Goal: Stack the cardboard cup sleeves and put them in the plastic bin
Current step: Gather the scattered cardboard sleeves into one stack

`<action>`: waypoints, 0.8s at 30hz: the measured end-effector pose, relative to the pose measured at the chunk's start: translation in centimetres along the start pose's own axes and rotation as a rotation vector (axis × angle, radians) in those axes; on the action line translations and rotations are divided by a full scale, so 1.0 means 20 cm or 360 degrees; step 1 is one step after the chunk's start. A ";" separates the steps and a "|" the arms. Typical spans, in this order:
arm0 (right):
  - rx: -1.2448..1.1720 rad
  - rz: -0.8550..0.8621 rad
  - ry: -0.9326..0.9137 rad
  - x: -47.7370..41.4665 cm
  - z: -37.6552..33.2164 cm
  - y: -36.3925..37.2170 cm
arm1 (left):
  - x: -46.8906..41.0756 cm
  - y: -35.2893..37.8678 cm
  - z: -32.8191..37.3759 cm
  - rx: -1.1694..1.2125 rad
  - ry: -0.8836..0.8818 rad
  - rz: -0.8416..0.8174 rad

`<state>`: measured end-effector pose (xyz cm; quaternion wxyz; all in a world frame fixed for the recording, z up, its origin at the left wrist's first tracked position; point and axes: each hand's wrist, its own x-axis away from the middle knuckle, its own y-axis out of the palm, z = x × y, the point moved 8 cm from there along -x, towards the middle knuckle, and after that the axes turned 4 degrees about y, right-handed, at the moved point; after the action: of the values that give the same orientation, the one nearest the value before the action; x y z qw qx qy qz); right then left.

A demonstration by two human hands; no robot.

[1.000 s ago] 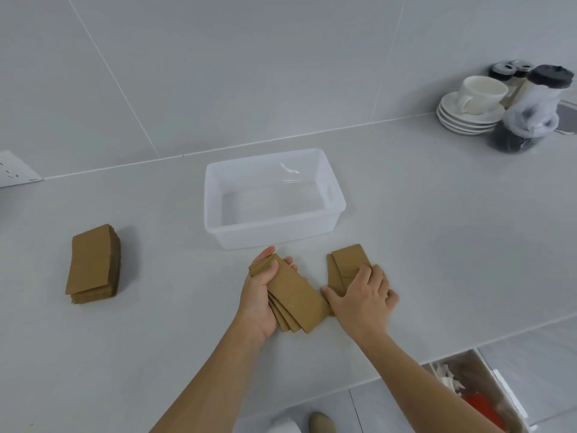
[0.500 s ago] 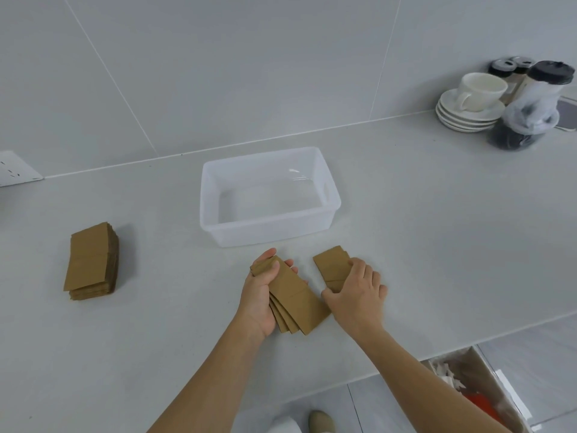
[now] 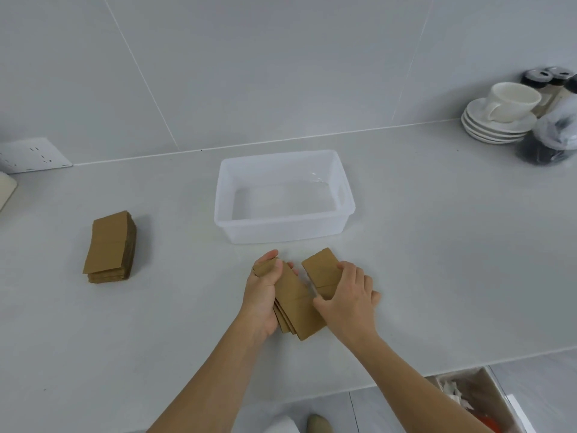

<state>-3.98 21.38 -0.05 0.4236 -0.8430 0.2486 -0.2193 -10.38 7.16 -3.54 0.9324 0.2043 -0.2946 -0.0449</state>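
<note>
A clear plastic bin (image 3: pixel 282 228) stands empty on the grey counter. Just in front of it my left hand (image 3: pixel 262 295) grips a small fanned stack of brown cardboard cup sleeves (image 3: pixel 299 310), thumb on top. My right hand (image 3: pixel 349 303) presses on a loose sleeve (image 3: pixel 321 268) lying flat beside that stack, fingers curled over its near end. A taller, neat pile of sleeves (image 3: pixel 109 246) rests far to the left, apart from both hands.
Stacked white saucers with a cup (image 3: pixel 499 117) and dark-lidded jars (image 3: pixel 549 142) stand at the back right. A wall socket (image 3: pixel 34 154) is at the left. The counter's front edge runs below my arms, with a box of rubbish (image 3: pixel 471 401) on the floor.
My right hand has slid the loose sleeve leftward, close to the stack held by my left hand. The left hand has stayed on its stack.
</note>
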 end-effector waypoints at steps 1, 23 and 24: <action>0.0022 0.0021 0.0002 0.00 0.01 -0.01 | 0.00 -0.01 0.00 0.0008 0.0015 0.0018; -0.0172 -0.0065 -0.0212 -0.02 -0.11 -0.02 | 0.01 0.00 0.05 -0.0037 0.0120 0.0082; -0.0222 -0.0084 -0.0246 -0.01 -0.16 -0.03 | 0.02 0.00 0.05 -0.0074 0.0129 0.0081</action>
<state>-5.85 19.95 2.06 0.3760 -0.8910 0.2077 -0.1470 -10.74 6.69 -2.57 0.9490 0.1767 -0.2605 -0.0196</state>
